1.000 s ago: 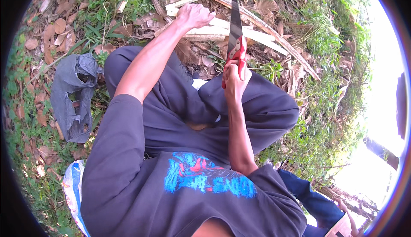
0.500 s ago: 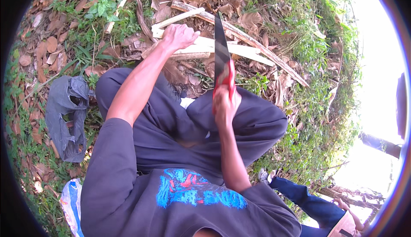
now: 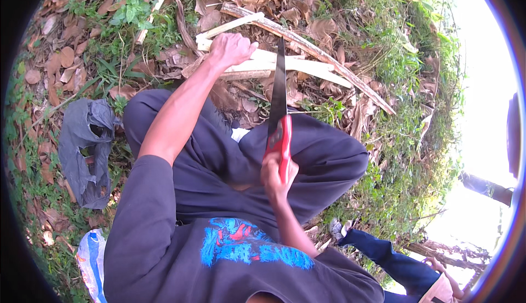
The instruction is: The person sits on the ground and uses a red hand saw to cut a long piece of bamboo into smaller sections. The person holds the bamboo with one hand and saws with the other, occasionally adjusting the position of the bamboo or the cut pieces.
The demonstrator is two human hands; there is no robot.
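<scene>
My right hand (image 3: 278,172) grips the red handle of a hand saw (image 3: 278,92), whose dark tapered blade points away from me. Toward its tip, the blade lies across pale split sticks of wood (image 3: 312,66) on the ground. My left hand (image 3: 234,49) is closed over the left part of these sticks, pressing on them. How the fingers wrap round the wood is partly hidden by the back of the hand. A thinner pale stick (image 3: 230,25) lies just beyond my left hand.
A long bark-covered branch (image 3: 329,59) slants behind the sticks, among dry leaves and grass. A torn dark plastic bag (image 3: 71,155) lies by my left knee, a white and blue sack (image 3: 92,262) nearer me. Another person's leg (image 3: 392,256) stretches at lower right.
My right hand has drawn the saw back toward me, and its blade has slid along over the sticks. My left hand has barely shifted, still on the wood.
</scene>
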